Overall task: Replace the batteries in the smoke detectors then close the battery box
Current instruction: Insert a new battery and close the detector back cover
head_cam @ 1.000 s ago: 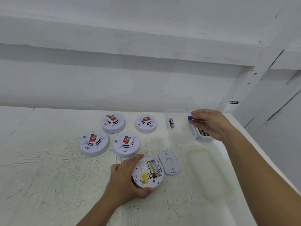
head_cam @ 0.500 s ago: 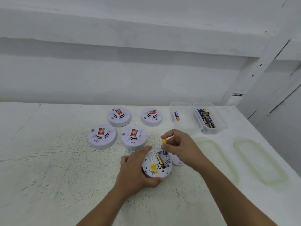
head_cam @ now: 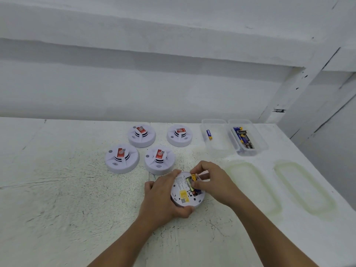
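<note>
Detector (head_cam: 185, 197) lies upturned at lower centre of the desk (head_cam: 67, 189), a round white disc with a yellow sticker and an open battery bay. A first battery (head_cam: 189, 185) sits in the bay. The left hand (head_cam: 161, 197) grips the disc's rim, fingers curled round its left and near edge. The right hand (head_cam: 213, 182) pinches a second battery (head_cam: 193, 177), yellow-capped, between thumb and fingers, its lower end down in the bay.

Four more detectors (head_cam: 122, 158) (head_cam: 141, 135) (head_cam: 159, 159) (head_cam: 179, 135) stand face up mid-frame, each white with a red label on top.

Two clear boxes sit side by side at upper right. The left box (head_cam: 219, 143) holds one blue battery (head_cam: 209, 134), and the right box (head_cam: 260, 141) holds a heap (head_cam: 244, 139) too jumbled to count. Two translucent lids (head_cam: 254, 185) (head_cam: 306, 189) lie flat at right.
</note>
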The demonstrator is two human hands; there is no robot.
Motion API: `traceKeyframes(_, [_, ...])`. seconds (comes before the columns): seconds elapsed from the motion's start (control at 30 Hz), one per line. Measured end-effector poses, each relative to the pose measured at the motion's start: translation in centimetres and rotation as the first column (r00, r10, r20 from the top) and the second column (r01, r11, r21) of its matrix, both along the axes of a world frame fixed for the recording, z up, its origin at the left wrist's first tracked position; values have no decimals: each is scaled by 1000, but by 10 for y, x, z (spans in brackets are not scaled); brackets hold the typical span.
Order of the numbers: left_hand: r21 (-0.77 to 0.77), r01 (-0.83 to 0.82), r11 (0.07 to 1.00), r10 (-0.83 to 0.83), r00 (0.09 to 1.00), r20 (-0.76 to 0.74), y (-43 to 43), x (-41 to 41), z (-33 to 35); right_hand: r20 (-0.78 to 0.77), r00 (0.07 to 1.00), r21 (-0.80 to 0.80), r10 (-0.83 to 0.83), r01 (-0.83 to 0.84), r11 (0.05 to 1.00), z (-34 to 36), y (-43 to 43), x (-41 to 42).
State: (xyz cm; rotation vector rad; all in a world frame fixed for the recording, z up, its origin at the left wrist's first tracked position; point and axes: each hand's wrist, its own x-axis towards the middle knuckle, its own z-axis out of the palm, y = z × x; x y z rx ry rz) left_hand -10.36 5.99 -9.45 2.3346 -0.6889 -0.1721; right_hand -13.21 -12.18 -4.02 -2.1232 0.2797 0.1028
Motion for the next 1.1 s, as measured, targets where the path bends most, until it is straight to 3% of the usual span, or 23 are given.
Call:
traceKeyframes(0.2, [58,-8,998,4,998,62,-2,-4,1,-85,996,35,36,-33,999,-4,-3,3])
traceKeyframes(0.47, [75,-11,997,4,996,92,-3,-5,-1,-98,995,86,1,7,996,-2,-2,6])
traceKeyframes(0.77, [77,-18,997,9,994,110,-4,-5,-1,-212,977,215,-26,72,974,-2,-2,12])
traceKeyframes(1.1, [71,-25,997,18,995,102,-4,-4,1,-289,954,183,-76,133,974,2,1,19])
